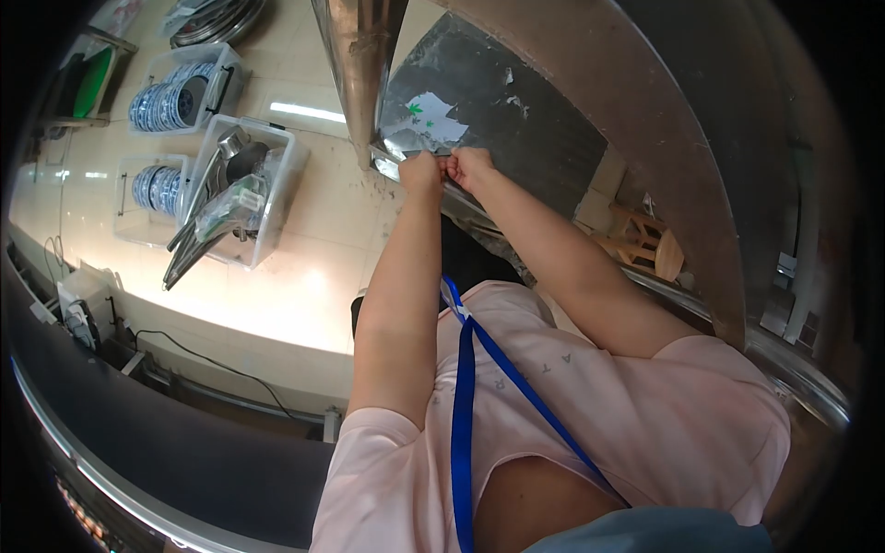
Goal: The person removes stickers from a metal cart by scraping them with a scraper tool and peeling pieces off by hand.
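Note:
Both my hands are together at the near edge of a dark grey panel (544,138), close to a metal post (361,64). My left hand (421,173) is closed at the panel's corner, its fingers curled. Just beside it, my right hand (470,168) is closed too, in a pinch. A thin dark edge shows between the two hands, but what the fingers grip is too small to make out. Right beyond them, a torn white sheet with a green mark (438,117) lies on the panel.
On the tiled floor at the left stand clear bins of blue-and-white plates (171,101) (159,189) and a bin of metal utensils (277,198). A wooden stool (645,241) is low at the right. A curved metal rim (682,120) arches overhead, and a black cable (212,364) runs at lower left.

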Available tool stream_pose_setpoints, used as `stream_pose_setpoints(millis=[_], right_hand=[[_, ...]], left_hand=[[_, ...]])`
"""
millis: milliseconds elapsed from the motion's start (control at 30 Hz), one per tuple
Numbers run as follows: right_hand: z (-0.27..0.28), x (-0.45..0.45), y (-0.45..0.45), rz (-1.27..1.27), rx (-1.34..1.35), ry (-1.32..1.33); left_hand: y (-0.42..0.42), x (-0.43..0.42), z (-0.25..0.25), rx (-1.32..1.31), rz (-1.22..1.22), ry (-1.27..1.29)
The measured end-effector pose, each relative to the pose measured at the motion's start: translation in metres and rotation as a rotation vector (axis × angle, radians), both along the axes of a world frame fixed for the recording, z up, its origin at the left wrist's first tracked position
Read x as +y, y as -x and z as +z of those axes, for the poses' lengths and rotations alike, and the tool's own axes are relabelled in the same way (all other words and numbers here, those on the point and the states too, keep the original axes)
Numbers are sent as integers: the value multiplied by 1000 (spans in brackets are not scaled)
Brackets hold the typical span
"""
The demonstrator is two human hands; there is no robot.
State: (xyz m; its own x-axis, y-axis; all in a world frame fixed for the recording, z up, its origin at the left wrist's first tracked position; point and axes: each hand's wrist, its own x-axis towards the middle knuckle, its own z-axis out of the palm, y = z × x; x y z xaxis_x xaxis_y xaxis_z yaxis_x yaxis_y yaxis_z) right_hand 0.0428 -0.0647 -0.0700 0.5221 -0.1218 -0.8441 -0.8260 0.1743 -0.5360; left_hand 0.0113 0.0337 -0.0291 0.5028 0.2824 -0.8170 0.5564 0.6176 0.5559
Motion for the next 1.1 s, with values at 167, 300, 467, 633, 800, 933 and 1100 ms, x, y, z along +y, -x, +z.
stream_pose_setpoints(millis=[167, 300, 467, 633, 800, 933, 1100], right_hand=[[9, 2, 0, 179, -87, 287], [32, -10, 6, 630, -603, 951], [56, -9, 0, 754, -623, 332], [54, -16, -18, 746, -555, 418], [40, -50, -72, 629, -878, 947], [38, -53, -81, 678, -1131, 1235], [49, -23, -51, 924, -981, 1119]], left_hand=[[-2, -8, -18, -38, -7, -49], [10, 0, -14, -181, -109, 42], [19, 6, -12, -275, -203, 86], [26, 6, -13, -291, -241, 111], [30, -1, -14, -232, -158, 97], [29, -10, -10, -216, -93, 74], [30, -15, -16, -206, -115, 9]])
